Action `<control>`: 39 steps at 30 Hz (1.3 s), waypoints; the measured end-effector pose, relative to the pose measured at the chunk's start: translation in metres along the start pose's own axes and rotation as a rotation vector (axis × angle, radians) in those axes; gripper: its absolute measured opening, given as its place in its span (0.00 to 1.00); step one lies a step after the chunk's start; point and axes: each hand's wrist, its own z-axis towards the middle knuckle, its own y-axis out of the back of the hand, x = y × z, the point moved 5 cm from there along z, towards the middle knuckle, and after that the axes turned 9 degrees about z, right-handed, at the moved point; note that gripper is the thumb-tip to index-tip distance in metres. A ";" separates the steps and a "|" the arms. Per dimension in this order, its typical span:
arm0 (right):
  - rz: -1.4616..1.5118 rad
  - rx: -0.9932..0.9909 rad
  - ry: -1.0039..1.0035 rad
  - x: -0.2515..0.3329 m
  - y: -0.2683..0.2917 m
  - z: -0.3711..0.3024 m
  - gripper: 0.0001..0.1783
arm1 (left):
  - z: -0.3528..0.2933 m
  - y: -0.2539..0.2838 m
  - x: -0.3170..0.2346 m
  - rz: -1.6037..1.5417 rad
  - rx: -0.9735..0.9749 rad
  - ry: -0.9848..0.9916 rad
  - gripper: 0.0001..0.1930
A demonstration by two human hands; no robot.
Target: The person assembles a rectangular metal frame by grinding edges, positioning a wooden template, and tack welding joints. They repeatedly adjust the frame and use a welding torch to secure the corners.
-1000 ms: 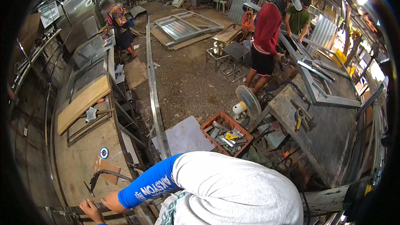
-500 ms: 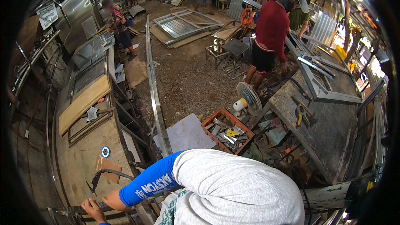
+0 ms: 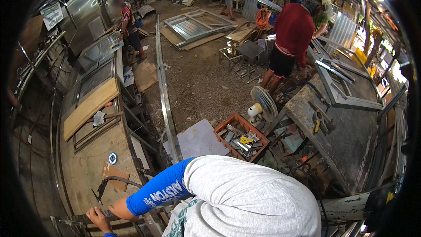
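Observation:
My right arm, in a blue sleeve, reaches to the lower left, where my right hand [image 3: 123, 210] rests closed at a flat metal bar [image 3: 79, 218]. Some of its fingers are hidden behind the hand. Just left of it, my left hand [image 3: 100, 220] has its fingers bent over the same bar. The bar lies along the near end of a long wooden workbench [image 3: 101, 138]. Close beyond the hands, a black cable-like piece [image 3: 104, 184] curves over a small brown board [image 3: 115, 176]. A round blue-and-white disc [image 3: 112, 158] lies farther up the bench.
A long metal rail [image 3: 163, 87] stretches along the floor beside the bench. An orange crate [image 3: 241, 137] of metal pieces and a fan [image 3: 264, 104] stand to the right. Past them, a person in red [image 3: 293, 28] bends at a dark worktable [image 3: 346, 149]. Others stand farther off.
The view shifts slightly, while both hands stay at the bar. The person in red has moved a little right. At the back, a person in dark clothing has also moved right.

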 end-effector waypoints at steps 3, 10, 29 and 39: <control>0.003 0.008 -0.008 0.001 0.000 0.000 0.58 | -0.002 0.001 -0.003 -0.030 -0.003 0.042 0.18; 0.021 0.014 -0.007 -0.003 -0.005 0.005 0.57 | -0.002 0.000 -0.007 -0.080 -0.013 0.094 0.18; 0.009 -0.023 -0.002 -0.001 -0.004 0.003 0.56 | -0.001 0.001 0.000 -0.005 -0.025 0.013 0.18; 0.062 -0.021 -0.023 0.001 0.004 0.003 0.49 | 0.003 0.006 0.007 0.062 -0.046 -0.082 0.16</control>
